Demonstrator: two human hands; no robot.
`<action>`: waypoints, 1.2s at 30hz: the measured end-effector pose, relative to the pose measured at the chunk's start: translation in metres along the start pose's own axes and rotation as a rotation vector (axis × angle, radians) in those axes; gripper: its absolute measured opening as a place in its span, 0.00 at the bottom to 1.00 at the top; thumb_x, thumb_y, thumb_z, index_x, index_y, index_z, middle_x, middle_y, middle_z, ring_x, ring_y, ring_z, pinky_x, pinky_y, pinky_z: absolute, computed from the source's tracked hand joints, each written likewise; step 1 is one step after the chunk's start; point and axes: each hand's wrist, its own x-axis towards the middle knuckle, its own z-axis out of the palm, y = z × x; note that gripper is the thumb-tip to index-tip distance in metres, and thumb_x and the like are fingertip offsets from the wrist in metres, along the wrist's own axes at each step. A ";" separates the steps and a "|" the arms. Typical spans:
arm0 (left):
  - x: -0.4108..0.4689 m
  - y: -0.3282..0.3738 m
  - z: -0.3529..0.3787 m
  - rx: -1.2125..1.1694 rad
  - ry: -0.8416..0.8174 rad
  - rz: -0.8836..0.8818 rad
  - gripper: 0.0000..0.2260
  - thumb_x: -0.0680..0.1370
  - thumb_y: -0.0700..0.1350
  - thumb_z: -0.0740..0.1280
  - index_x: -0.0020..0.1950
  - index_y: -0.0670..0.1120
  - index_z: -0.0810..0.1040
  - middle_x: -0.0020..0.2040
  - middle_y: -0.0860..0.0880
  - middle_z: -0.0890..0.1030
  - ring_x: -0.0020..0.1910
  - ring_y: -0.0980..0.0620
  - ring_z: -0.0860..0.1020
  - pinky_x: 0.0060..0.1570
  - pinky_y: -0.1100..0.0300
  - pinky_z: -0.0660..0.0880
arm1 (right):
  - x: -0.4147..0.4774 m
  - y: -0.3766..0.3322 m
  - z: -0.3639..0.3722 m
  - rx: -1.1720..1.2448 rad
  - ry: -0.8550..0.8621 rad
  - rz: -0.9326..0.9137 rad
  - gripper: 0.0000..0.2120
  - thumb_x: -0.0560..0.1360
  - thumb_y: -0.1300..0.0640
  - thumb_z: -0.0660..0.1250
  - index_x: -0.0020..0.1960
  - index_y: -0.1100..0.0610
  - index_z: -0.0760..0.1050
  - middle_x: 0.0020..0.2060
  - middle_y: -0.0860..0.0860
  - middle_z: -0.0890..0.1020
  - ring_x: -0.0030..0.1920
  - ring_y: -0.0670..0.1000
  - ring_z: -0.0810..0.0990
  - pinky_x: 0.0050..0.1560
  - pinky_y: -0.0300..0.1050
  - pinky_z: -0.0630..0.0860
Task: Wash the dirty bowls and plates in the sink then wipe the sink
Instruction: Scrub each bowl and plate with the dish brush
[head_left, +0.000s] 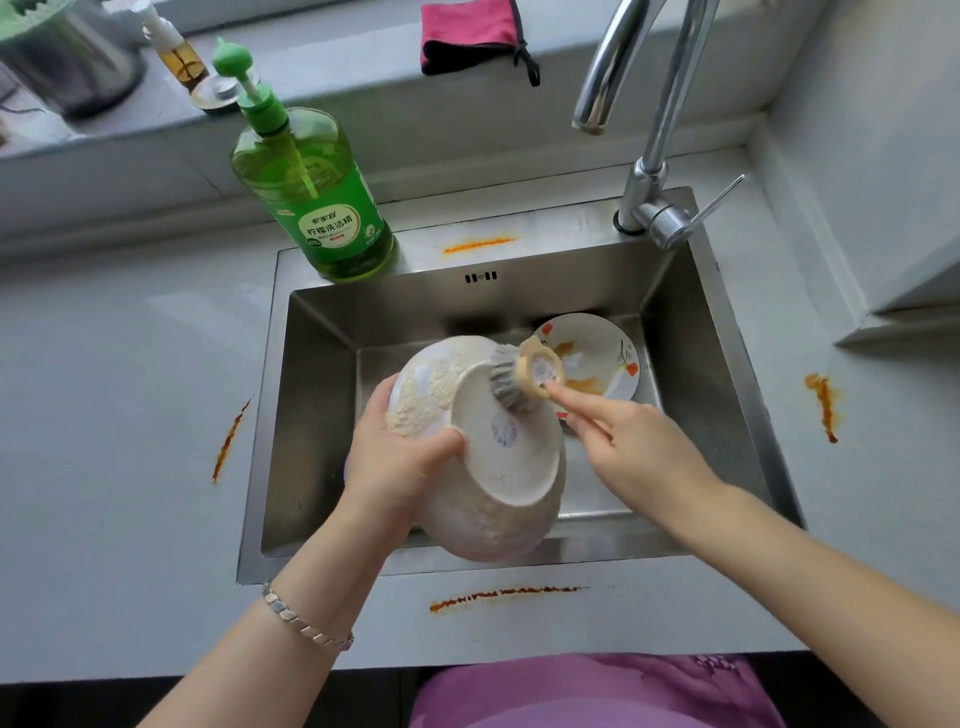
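Observation:
Over the steel sink (311, 415) my left hand (395, 457) grips a white bowl (498, 488) turned bottom-up, its outside covered in foam. My right hand (639, 447) holds a dish brush (524, 374) with a wooden head and grey bristles; the index finger lies along the head. The bristles press on the bowl's base ring. Behind the bowl a flower-patterned plate (597, 338) with orange sauce smears leans in the sink's back right corner, partly hidden by the brush.
A green dish-soap pump bottle (317, 208) stands on the sink's back left rim. The chrome faucet (649, 156) rises at the back right. Orange sauce streaks (498, 595) mark the counter around the sink. A pink cloth (467, 31) lies on the ledge.

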 end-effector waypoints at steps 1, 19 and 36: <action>-0.001 0.000 0.001 0.023 -0.006 0.005 0.29 0.56 0.45 0.72 0.56 0.58 0.74 0.52 0.51 0.79 0.52 0.47 0.79 0.46 0.46 0.80 | -0.003 -0.001 0.002 0.004 -0.010 -0.009 0.20 0.79 0.55 0.57 0.66 0.35 0.66 0.52 0.52 0.83 0.50 0.53 0.79 0.53 0.52 0.75; -0.002 -0.002 -0.004 0.162 -0.040 0.122 0.27 0.64 0.37 0.74 0.60 0.53 0.72 0.50 0.52 0.78 0.50 0.53 0.78 0.40 0.62 0.76 | 0.000 -0.009 0.005 0.066 -0.088 -0.084 0.18 0.79 0.56 0.58 0.65 0.38 0.69 0.58 0.47 0.81 0.57 0.51 0.78 0.58 0.48 0.74; 0.005 0.000 -0.014 0.084 0.095 0.119 0.25 0.64 0.37 0.74 0.55 0.57 0.73 0.48 0.56 0.78 0.47 0.58 0.77 0.39 0.63 0.75 | 0.007 0.034 0.016 0.145 -0.200 0.139 0.17 0.79 0.56 0.58 0.66 0.43 0.70 0.64 0.43 0.75 0.63 0.46 0.73 0.60 0.37 0.68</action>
